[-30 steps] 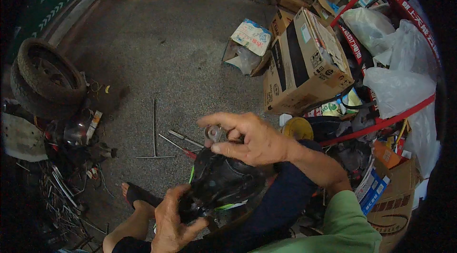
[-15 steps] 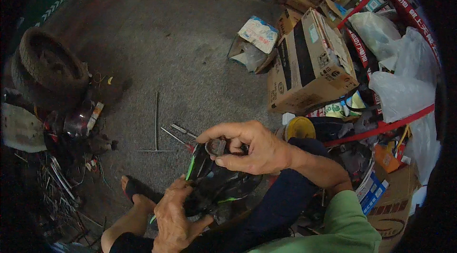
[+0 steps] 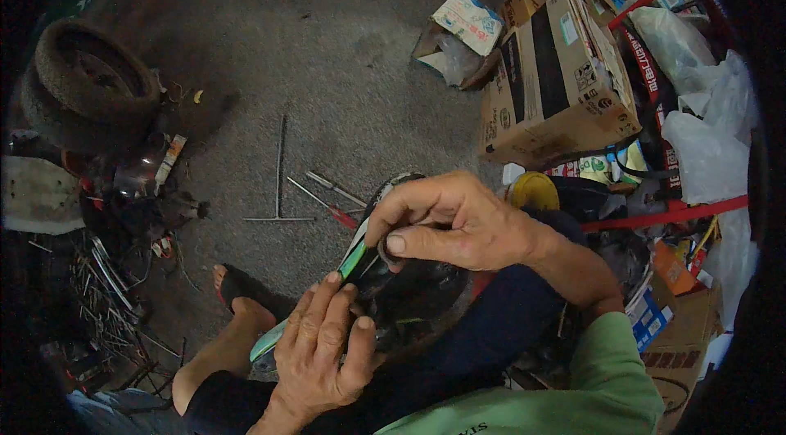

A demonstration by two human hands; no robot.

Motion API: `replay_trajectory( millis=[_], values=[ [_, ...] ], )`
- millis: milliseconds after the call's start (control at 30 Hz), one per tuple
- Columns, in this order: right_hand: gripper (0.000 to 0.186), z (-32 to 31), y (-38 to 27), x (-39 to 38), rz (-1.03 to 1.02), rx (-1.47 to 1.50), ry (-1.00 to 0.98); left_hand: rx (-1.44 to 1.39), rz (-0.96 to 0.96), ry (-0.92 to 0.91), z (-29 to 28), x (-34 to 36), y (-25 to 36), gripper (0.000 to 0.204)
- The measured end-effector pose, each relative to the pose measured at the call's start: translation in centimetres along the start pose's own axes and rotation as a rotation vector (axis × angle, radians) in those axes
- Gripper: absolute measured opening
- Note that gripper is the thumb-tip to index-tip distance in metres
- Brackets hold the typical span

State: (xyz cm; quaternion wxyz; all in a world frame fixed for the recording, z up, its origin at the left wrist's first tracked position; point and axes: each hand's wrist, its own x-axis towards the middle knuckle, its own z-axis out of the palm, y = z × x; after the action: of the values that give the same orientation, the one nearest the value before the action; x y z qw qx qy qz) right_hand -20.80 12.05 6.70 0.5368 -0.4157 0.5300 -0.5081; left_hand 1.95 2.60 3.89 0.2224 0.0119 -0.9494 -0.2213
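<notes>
A black part with a bright green and pale stripe (image 3: 354, 259) lies across my lap, its kind unclear. My left hand (image 3: 319, 345) rests on its near end, fingers stretched along the striped edge and thumb apart. Over the far end, my right hand (image 3: 458, 222) pinches a small dark curved piece (image 3: 383, 253) between thumb and fingers. Most of that piece is hidden by the fingers. On the floor just beyond lie a T-handled wrench (image 3: 280, 181), a screwdriver with a red handle (image 3: 323, 204) and a metal rod-like tool (image 3: 334, 188).
Two stacked tyres (image 3: 98, 83) stand at the left, above a heap of metal rods and tools (image 3: 115, 296). A large cardboard box (image 3: 557, 75) and a small open carton (image 3: 460, 38) sit at the right. Plastic bags (image 3: 708, 148) and a red strap (image 3: 667, 214) are beyond my right arm.
My right hand has come down onto the striped part with the small piece, turning it partly out of sight. My left fingers have straightened along the edge. The view has shifted slightly.
</notes>
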Motion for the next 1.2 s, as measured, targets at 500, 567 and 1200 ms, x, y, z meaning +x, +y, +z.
replay_trajectory(
  millis=[500, 567, 1200],
  values=[
    [0.017, 2.2, 0.3, -0.1, -0.116, -0.323, -0.057, 0.154, 0.093, 0.002, 0.4, -0.3, 0.8, 0.029],
    [0.017, 2.3, 0.0, -0.2, -0.049, -0.311, -0.033, 0.126, 0.091, 0.006, 0.4, -0.5, 0.7, 0.029],
    [0.015, 3.2, 0.6, 0.0, -0.230, -0.472, -0.037, 0.062, 0.166, 0.018, 0.0, -0.9, 0.3, 0.032]
  ],
)
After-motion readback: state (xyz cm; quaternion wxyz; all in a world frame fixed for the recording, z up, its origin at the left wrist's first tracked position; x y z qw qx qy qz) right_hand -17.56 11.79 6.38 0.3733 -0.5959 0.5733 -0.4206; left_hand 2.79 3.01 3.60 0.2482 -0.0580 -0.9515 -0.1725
